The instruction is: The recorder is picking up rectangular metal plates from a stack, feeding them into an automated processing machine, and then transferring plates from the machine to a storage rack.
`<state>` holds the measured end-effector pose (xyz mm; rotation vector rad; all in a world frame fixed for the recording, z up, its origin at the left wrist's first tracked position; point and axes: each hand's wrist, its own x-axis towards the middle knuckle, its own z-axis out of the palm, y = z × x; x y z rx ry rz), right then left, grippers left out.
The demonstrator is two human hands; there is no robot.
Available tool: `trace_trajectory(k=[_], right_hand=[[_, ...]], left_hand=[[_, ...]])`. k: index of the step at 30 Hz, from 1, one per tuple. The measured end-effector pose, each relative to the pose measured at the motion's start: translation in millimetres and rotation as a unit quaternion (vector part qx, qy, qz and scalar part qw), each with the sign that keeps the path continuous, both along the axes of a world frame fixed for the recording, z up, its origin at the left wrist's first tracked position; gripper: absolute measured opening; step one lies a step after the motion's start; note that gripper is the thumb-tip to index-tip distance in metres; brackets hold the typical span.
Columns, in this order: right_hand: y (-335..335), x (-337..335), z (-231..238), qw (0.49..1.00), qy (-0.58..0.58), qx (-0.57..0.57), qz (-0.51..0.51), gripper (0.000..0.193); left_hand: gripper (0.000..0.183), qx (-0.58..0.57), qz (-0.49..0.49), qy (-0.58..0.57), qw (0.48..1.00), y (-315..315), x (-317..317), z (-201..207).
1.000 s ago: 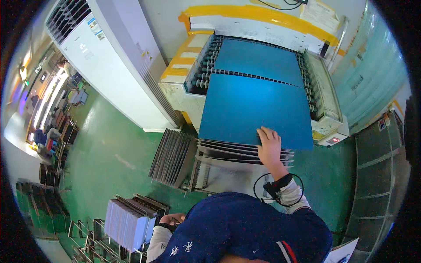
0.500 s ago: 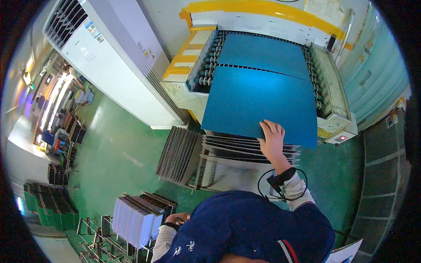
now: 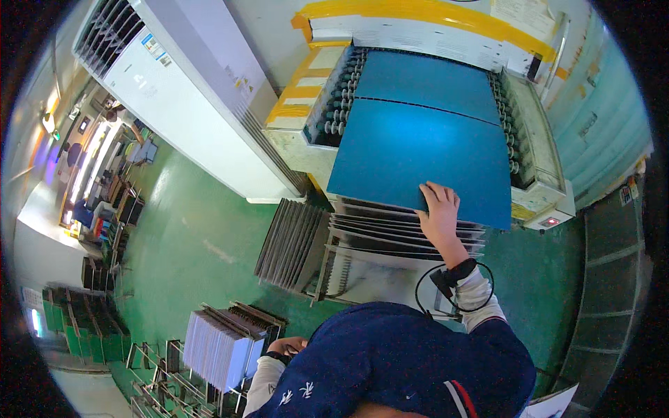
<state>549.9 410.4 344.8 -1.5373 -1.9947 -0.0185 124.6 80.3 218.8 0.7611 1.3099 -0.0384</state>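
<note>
Q. Reading the view as a clock face, what lies nearest the wearer?

A. The left hand (image 3: 289, 345), between 6 and 7 o'clock, beside a stack of pale boards (image 3: 217, 352) at 7. Dark blue clothing (image 3: 425, 345) partly covers it; whether its fingers are wide or narrow cannot be told.

Q. And farther out?

A. A row of thin boards (image 3: 397, 262), near 4 o'clock. Above it, at 3, is the right hand (image 3: 441, 212), its fingers close together on the near edge of the blue sheet (image 3: 421, 150); whether the thumb pinches beneath cannot be told.

Q. How is that edge best handled?

A. Probably with light, level pressure. The hand sits slightly to the 3 o'clock side of the edge's middle, so an uneven push could skew the sheet. The underside should clear the boards it overhangs.

Q. What of the far edge?

A. The sheet lies at 2 o'clock, with rollers (image 3: 336, 120) showing at 12. Its far edge borders a second sheet (image 3: 428, 82) at 1; keeping that narrow seam parallel should guard against overlap.
</note>
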Motion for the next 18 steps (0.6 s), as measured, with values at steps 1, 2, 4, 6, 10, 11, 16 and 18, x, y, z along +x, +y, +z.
trace_trajectory(k=[1, 2, 4, 6, 10, 11, 16, 18], right_hand=[[1, -1, 0, 1.000, 0.000, 0.000, 0.002, 0.062], [3, -1, -1, 1.000, 0.004, 0.002, 0.001, 0.062], [5, -1, -1, 1.000, 0.007, 0.004, 0.002, 0.061], [6, -2, -1, 1.000, 0.003, 0.005, 0.000, 0.061], [7, -4, 1, 1.000, 0.004, 0.004, 0.004, 0.060], [8, -4, 2, 1.000, 0.010, 0.007, 0.002, 0.060], [12, -3, 2, 1.000, 0.012, 0.011, -0.002, 0.059], [14, -4, 2, 1.000, 0.016, 0.015, 0.002, 0.059]], left_hand=[[0.020, 0.000, 0.003, 0.001, 1.000, -1, 0, 0], [0.020, 0.000, 0.009, 0.001, 1.000, -2, 0, 0], [0.020, 0.000, 0.017, 0.000, 1.000, -3, 0, 1], [0.020, 0.000, 0.027, -0.001, 1.000, -3, 0, 4], [0.020, 0.002, 0.049, -0.007, 0.999, -4, 3, 11], [0.020, 0.003, 0.059, -0.010, 0.998, -3, 5, 15], [0.020, 0.029, 0.131, -0.049, 0.990, 5, 14, 44], [0.020, 0.044, 0.153, -0.057, 0.986, -6, 4, 17]])
